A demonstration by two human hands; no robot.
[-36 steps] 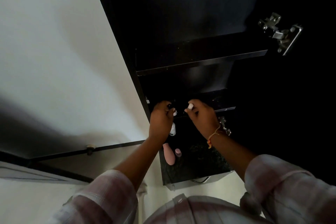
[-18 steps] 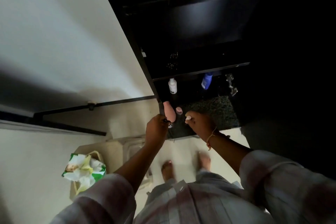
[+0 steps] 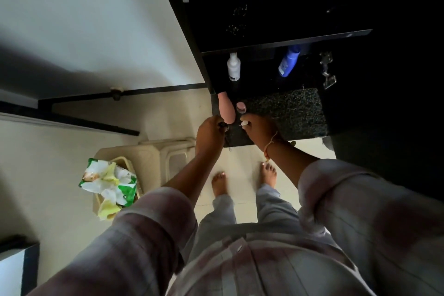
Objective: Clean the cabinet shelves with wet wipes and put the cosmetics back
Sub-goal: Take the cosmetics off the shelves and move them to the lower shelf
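At the front edge of the dark speckled bottom shelf [image 3: 292,113], the left hand [image 3: 209,136] curls round a small dark item [image 3: 223,125] and the right hand [image 3: 260,130] pinches a small white item [image 3: 244,123]. At twelve o'clock of them stand a tall pink bottle [image 3: 225,109] and a pink-lidded jar [image 3: 241,107]. A white plastic bottle [image 3: 233,68] and a blue bottle [image 3: 288,62] sit farther in. The green-and-white wet wipes pack [image 3: 108,180] lies at eight o'clock, apart from both hands. Wiping looks finished here and restocking partway, with these two items left to place.
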